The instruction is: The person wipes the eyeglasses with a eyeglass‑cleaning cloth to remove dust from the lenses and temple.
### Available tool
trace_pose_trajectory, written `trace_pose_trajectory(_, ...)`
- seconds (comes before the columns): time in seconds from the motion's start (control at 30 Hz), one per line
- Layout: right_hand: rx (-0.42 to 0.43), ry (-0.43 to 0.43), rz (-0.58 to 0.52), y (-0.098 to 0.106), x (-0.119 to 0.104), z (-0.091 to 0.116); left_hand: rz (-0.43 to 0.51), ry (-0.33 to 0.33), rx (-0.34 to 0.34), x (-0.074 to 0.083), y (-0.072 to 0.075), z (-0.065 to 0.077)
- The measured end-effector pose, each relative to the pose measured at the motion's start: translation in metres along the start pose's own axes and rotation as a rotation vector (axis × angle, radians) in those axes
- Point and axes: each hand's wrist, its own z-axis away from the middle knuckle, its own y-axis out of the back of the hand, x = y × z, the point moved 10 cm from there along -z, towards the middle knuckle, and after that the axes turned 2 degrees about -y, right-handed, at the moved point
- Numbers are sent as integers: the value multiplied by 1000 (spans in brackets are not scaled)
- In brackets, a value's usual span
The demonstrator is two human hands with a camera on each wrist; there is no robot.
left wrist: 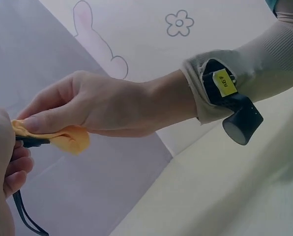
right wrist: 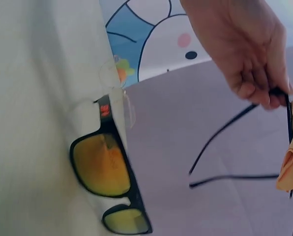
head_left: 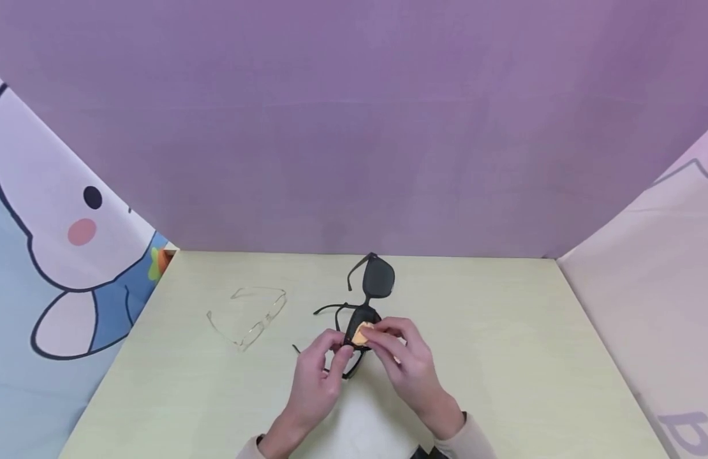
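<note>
My left hand (head_left: 315,382) holds a pair of black-framed glasses (right wrist: 232,177) by the rim, its two thin temple arms spread out to the left. From the other side my right hand (head_left: 410,363) pinches a folded orange cloth (head_left: 361,334) against the glasses. In the left wrist view the cloth wraps over the frame, with the right thumb on top of it. Cloth and fingers hide much of the held lenses. Just behind my hands on the table lie dark sunglasses (head_left: 379,278); their lenses look yellow-orange in the right wrist view.
Clear-framed glasses (head_left: 267,317) lie unfolded on the pale table (head_left: 526,344), left of my hands. A purple backdrop (head_left: 354,140) rises at the table's back edge, and printed cloth panels (head_left: 73,255) stand at both sides. A camera (left wrist: 242,123) is strapped to the right wrist.
</note>
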Motion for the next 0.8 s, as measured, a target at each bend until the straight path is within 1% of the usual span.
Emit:
trace_pose_trajectory(0.07, 10, -54, -9, 3, 8, 3, -3, 31, 2, -4, 1, 1)
trace_pose_trajectory(0.2, 37, -153, -22, 10, 24, 5, -27, 33, 3, -4, 3, 3)
trace_pose_trajectory(0.23, 46, -165, -14, 12, 27, 5, -30, 40, 2, -5, 3, 3)
trace_pose_trajectory(0.33, 68, -192, 16, 16, 35, 1, -32, 34, 4, -4, 4, 3)
trace_pose_trajectory(0.43, 103, -213, 47, 21, 41, -3, -22, -2, 10, 0, 4, 2)
trace_pose_trajectory(0.57, 144, -216, 49, 25, 44, -7, 0, -51, 23, 5, 3, 1)
trace_pose_trajectory(0.7, 178, -193, 38, 28, 42, -8, -3, -57, 35, 5, 4, 1)
trace_pose_trajectory(0.8, 195, -200, 33, 30, 42, -8, -16, -32, 35, 4, 4, 0)
